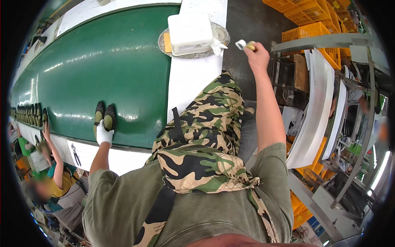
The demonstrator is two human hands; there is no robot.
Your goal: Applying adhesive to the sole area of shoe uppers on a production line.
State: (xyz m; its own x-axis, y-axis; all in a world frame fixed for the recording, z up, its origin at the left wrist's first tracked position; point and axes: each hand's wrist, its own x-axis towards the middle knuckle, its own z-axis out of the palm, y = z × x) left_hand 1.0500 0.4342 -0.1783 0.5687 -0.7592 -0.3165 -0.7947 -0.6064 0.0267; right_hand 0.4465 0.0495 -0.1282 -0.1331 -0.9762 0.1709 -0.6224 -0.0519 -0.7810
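Observation:
My left hand [104,135], in a white glove, is closed at the near end of a pair of olive and black shoes [109,119]. The shoes lie side by side on the green conveyor belt [135,53], close to its near edge. Out to the right, my bare right hand [258,57] grips a small brush-like tool [241,43] with a yellowish handle and a whitish head. It is held above the dark floor, apart from the table. Left of it, a white box-shaped container [191,34] stands on a round, stained tray [165,49], with a crumpled white cloth [217,46] at its side.
At the far left, a co-worker's hand [46,132] reaches to one shoe [45,117] beside a row of similar shoes [29,115]. Pliers [76,154] lie on the white near ledge. Orange crates [306,18] and metal racks [325,42] stand right.

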